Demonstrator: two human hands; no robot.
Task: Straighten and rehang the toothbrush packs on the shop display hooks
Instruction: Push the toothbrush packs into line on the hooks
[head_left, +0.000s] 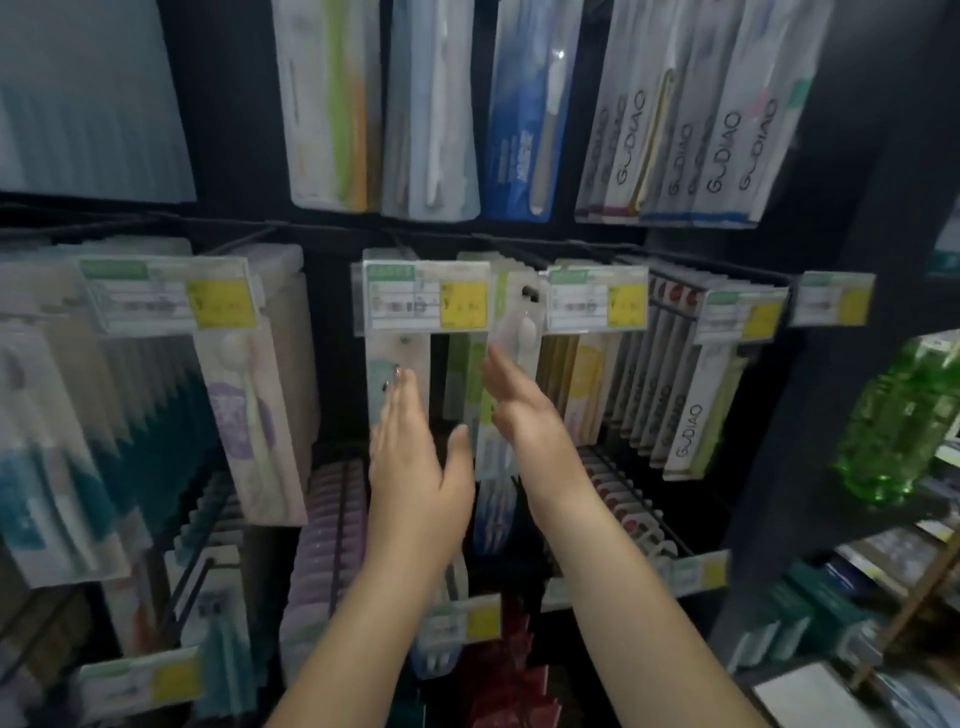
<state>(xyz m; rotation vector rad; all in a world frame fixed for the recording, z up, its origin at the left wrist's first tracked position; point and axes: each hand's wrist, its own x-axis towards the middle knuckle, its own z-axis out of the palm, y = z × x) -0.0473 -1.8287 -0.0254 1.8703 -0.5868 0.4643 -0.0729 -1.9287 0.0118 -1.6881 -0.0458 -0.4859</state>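
Flanking green toothbrush pack (470, 384), both hands flat-fingered, holding nothing: left hand (415, 457), right hand (511, 400); nearby packs (688, 431) read "GUDIAO", apparently.

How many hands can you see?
2: the left hand lies flat on a pale toothbrush pack; the right hand is raised beside it, right of centre.

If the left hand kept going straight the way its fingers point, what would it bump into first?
Probably the pale blue toothbrush pack hanging under a price tag; the left hand already seems to reach it with its fingertips, though depth is unclear.
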